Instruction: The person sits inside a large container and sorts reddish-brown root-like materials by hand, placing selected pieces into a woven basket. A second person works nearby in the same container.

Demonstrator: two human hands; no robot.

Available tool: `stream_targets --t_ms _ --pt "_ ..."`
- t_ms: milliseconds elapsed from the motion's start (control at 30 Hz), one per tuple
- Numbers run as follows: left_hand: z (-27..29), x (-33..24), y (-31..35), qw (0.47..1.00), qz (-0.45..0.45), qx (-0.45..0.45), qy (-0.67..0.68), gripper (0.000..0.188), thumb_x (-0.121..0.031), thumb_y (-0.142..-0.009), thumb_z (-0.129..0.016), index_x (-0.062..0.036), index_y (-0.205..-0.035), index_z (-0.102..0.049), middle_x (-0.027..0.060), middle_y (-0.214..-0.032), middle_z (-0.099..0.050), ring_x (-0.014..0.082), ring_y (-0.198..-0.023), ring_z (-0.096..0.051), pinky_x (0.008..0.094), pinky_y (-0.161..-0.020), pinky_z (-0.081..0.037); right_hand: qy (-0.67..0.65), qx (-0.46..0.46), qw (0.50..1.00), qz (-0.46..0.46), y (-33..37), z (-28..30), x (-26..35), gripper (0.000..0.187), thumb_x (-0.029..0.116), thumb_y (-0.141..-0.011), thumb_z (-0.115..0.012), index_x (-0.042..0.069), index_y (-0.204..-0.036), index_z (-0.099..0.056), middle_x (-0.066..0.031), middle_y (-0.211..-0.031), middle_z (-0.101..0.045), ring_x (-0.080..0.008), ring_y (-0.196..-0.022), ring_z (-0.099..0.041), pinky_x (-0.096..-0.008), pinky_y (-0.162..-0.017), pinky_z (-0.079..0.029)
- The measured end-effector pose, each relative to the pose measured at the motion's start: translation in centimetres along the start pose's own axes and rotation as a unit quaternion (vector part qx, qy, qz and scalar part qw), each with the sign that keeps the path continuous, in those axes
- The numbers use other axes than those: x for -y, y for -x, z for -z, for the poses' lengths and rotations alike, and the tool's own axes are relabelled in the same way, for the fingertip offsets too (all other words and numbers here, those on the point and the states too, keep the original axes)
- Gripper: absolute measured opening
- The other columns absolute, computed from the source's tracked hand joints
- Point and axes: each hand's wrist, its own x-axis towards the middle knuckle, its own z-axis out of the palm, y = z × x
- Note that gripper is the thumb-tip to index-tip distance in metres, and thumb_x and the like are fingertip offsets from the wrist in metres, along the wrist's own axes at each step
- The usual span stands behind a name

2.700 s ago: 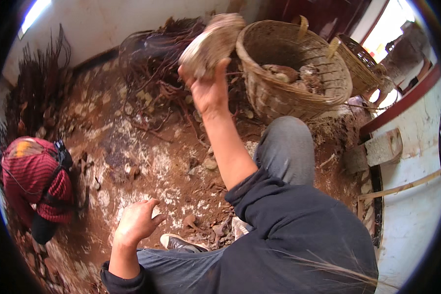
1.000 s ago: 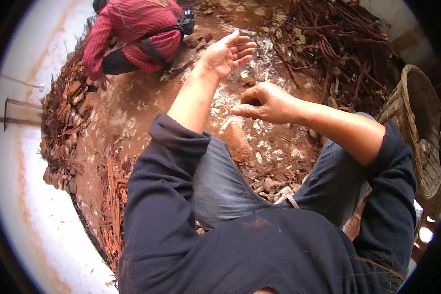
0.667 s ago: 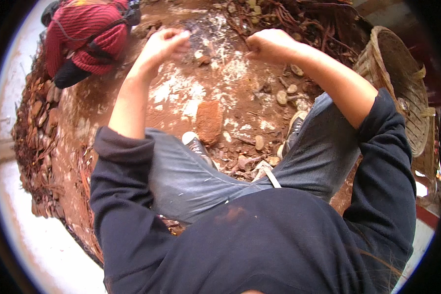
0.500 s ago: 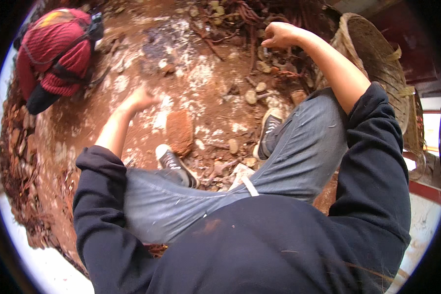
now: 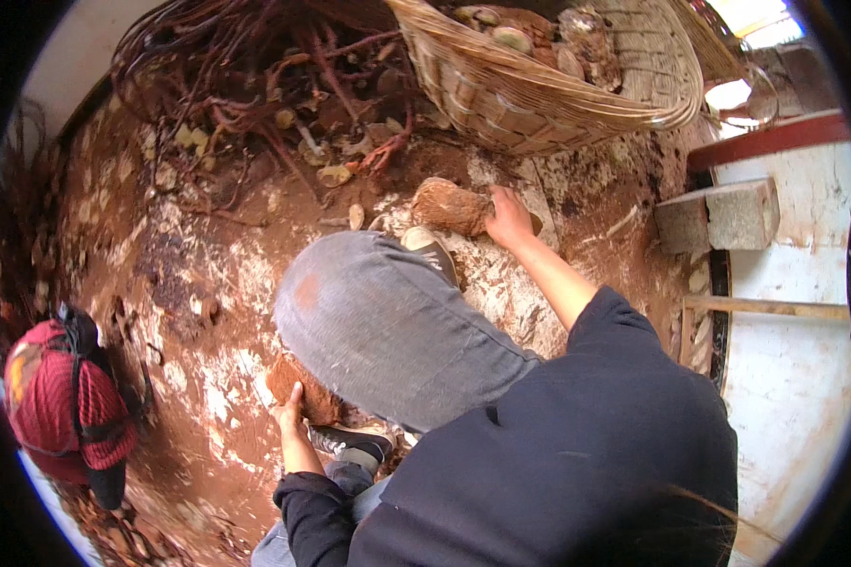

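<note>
My left hand (image 5: 291,416) is closed on the edge of a reddish-brown block (image 5: 320,401), low by my left shoe. The thumb lies along its top; my knee hides part of the block. Farther off to the right, my right hand (image 5: 509,217) grips the right end of a rough, oblong brown chunk (image 5: 444,206), which looks like a thick tuber or piece of wood. That chunk lies on the ground just beyond my right shoe (image 5: 429,251). The undersides of both pieces are hidden.
A woven basket (image 5: 529,109) holding several brown lumps stands beyond my right hand. Tangled reddish roots (image 5: 284,85) are heaped at the far left. A person in red (image 5: 61,402) is at the left. A grey block (image 5: 719,215) sits by the white wall at right.
My view has turned to the right, bringing the basket's contents into sight. Both hands, empty half a second ago, have come down onto the block and the brown chunk.
</note>
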Motion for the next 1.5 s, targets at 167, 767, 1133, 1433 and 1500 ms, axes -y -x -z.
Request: stream_targets --t_ms 167,767,1133,1433,1500 --pt "0.6 -0.2 -1.7 0.995 0.040 0.072 0.058 0.064 -0.009 -0.068 -0.080 0.0047 -0.122 -0.050 0.0150 -0.108 -0.063 0.0289 -0.093 -0.063 0.0410 -0.083 -0.053 0.092 0.061 0.991 0.075 0.0 -1.4 -1.8 0.089 0.028 -0.076 -0.072 0.005 -0.144 -0.019 -0.0197 -0.144 -0.030 -0.0333 -0.134 -0.029 -0.0418 -0.111 -0.026" --pt "-11.5 -36.7 22.2 0.833 -0.386 0.270 0.289 0.058 -0.029 -0.082 -0.070 -0.0055 -0.130 -0.047 0.0100 -0.126 -0.054 0.0263 -0.116 -0.051 0.0458 -0.105 -0.036 -0.124 -0.374 0.785 0.478 8.3 25.7 10.3 0.105 0.026 -0.052 -0.083 0.000 -0.140 -0.031 -0.0193 -0.121 -0.047 -0.0321 -0.112 -0.048 -0.0419 -0.098 -0.039" --pt "-19.2 -41.9 34.7 0.817 -0.470 0.334 -0.017 0.060 -0.036 -0.089 -0.060 0.0022 -0.131 -0.040 0.0184 -0.119 -0.055 0.0247 -0.106 -0.057 0.0341 -0.085 -0.050 -0.033 -0.497 0.766 0.406 3.7 39.6 11.8 0.047 0.025 -0.077 -0.072 0.001 -0.115 -0.057 -0.0164 -0.114 -0.059 -0.0309 -0.111 -0.052 -0.0386 -0.098 -0.040" --pt "4.6 -31.7 21.9 0.906 -0.403 0.106 -0.072 0.050 -0.031 -0.081 -0.070 -0.0040 -0.118 -0.052 0.0088 -0.099 -0.060 0.0145 -0.085 -0.060 0.0256 -0.070 -0.049 -0.106 -0.222 0.684 0.687 9.3 28.0 29.5 0.032 0.017 -0.078 -0.065 0.002 -0.106 -0.058 -0.0133 -0.104 -0.058 -0.0305 -0.102 -0.053 -0.0393 -0.089 -0.044" --pt "7.7 -29.8 21.4 0.913 -0.385 0.061 -0.119 0.047 -0.034 -0.082 -0.069 -0.0039 -0.115 -0.055 0.0073 -0.095 -0.062 0.0135 -0.085 -0.059 0.0274 -0.071 -0.049 -0.110 -0.154 0.653 0.733 10.7 25.7 33.1 0.029 0.014 -0.078 -0.063 0.003 -0.104 -0.059 -0.0121 -0.103 -0.059 -0.0301 -0.102 -0.053 -0.0395 -0.089 -0.044"
